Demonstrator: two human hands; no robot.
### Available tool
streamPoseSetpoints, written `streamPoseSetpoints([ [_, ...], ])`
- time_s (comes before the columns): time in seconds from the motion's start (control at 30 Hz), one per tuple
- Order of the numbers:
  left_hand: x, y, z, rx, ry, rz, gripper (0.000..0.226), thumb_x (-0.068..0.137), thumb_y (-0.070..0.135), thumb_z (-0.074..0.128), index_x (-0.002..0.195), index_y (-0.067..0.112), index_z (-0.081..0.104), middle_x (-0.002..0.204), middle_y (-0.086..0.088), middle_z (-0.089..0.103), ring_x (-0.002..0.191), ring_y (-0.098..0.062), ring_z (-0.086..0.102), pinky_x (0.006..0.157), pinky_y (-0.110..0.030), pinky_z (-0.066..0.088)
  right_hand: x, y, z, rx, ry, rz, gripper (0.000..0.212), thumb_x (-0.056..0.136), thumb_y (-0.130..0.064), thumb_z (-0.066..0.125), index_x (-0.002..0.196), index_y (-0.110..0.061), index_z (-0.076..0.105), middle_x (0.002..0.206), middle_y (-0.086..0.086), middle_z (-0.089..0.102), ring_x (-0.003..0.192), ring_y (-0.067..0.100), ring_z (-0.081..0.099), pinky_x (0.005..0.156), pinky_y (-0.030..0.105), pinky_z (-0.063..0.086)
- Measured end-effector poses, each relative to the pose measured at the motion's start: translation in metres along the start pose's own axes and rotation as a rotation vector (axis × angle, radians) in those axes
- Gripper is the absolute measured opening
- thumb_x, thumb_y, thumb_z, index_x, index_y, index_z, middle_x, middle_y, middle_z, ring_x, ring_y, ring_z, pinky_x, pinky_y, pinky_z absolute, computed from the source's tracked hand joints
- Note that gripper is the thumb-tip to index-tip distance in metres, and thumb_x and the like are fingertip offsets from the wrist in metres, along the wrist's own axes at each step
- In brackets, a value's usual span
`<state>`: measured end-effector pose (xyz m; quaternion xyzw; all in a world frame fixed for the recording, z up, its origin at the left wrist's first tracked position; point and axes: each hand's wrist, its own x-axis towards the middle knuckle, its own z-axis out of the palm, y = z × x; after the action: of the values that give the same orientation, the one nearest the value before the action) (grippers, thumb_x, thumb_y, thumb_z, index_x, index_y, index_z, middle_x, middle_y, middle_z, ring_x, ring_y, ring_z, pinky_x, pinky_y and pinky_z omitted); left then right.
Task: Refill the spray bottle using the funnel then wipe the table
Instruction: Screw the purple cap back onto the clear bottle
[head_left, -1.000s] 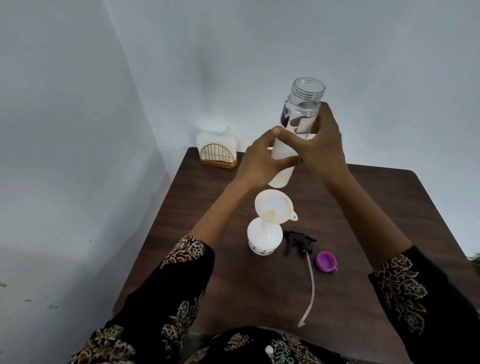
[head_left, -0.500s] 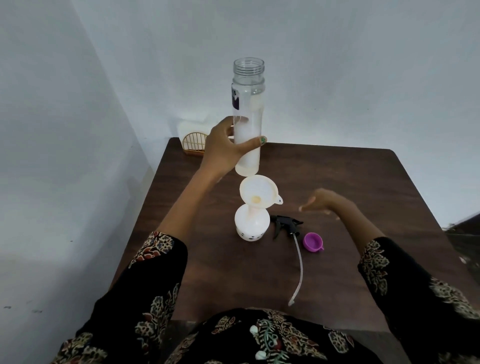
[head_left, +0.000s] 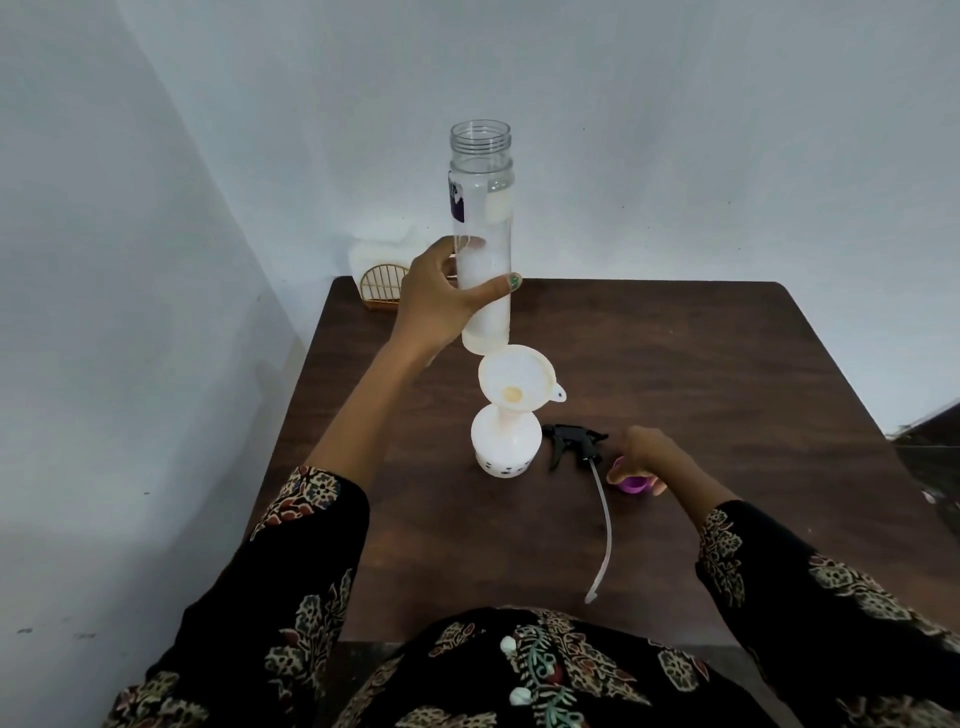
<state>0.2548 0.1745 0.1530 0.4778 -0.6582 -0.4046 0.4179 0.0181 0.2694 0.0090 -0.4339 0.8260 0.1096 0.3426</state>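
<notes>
napkin holder (head_left: 383, 283) at counter's (head_left: 675, 364) back-left corner | left hand (head_left: 441, 299) grips upright open jar (head_left: 483, 244) of white liquid above funnel (head_left: 517, 382) | funnel sits in spray bottle (head_left: 506, 441) | sprayer (head_left: 571, 441) lies off, beside it | right hand (head_left: 649, 457) fingers close on purple cap (head_left: 635, 484) | refill seems done; recapping, sprayer, wiping remain

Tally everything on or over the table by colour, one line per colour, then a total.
White: 3, the spray bottle, the funnel, the napkins
Clear: 1, the refill bottle held upright in the left hand
Black: 1, the spray head
Purple: 1, the cap under the right hand
Gold: 1, the napkin holder
Total: 7
</notes>
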Motion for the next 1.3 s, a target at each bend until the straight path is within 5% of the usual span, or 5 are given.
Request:
streamPoseSetpoints([
  [0.3,0.005,-0.003,-0.002,-0.051,-0.021,-0.005,0.052,0.069,0.031,0.081,0.114,0.022,0.057,0.106,0.007,0.064,0.092,-0.006,0.063,0.074,-0.019,0.053,-0.001,-0.022,-0.058,0.173,0.267,-0.131,0.036,0.082,-0.03,0.068,0.109,-0.008,0.059,0.109,0.012,0.062,0.082,0.023,0.063,0.068,0.032,0.056],
  [0.47,0.016,-0.002,-0.003,-0.059,-0.02,-0.019,0.053,0.067,0.034,0.082,0.113,0.026,0.056,0.102,0.011,0.064,0.087,0.006,0.06,0.066,-0.012,0.051,-0.051,-0.081,-0.136,1.121,0.263,-0.527,0.027,0.085,-0.028,0.067,0.105,-0.012,0.057,0.107,0.01,0.057,0.084,0.02,0.062,0.065,0.032,0.058],
  [0.6,0.022,0.001,-0.004,-0.054,-0.023,-0.003,0.051,0.066,0.035,0.083,0.109,0.028,0.056,0.102,0.011,0.066,0.086,0.004,0.063,0.067,-0.014,0.053,-0.111,-0.128,-0.189,1.354,0.282,-0.822,0.018,0.089,-0.022,0.063,0.105,-0.013,0.06,0.101,0.01,0.059,0.089,0.021,0.063,0.076,0.033,0.059],
  [1.07,0.03,0.014,-0.02,0.067,0.015,0.008,0.057,0.074,0.038,0.075,0.123,0.027,0.048,0.125,0.005,0.056,0.096,-0.008,0.054,0.079,-0.018,0.047,-0.158,-0.195,-0.227,0.641,0.463,-1.11,0.024,0.073,-0.013,0.078,0.077,-0.02,0.056,0.098,0.007,0.066,0.093,0.021,0.062,0.075,0.027,0.049],
  [1.3,0.031,0.007,-0.028,0.134,-0.036,-0.008,0.064,0.072,0.041,0.076,0.127,0.026,0.046,0.129,0.004,0.056,0.098,-0.008,0.052,0.086,-0.023,0.048,-0.18,-0.191,-0.26,0.003,0.274,-1.196,0.041,0.074,-0.001,0.074,0.11,-0.018,0.062,0.112,-0.002,0.06,0.095,0.014,0.06,0.071,0.017,0.053],
])
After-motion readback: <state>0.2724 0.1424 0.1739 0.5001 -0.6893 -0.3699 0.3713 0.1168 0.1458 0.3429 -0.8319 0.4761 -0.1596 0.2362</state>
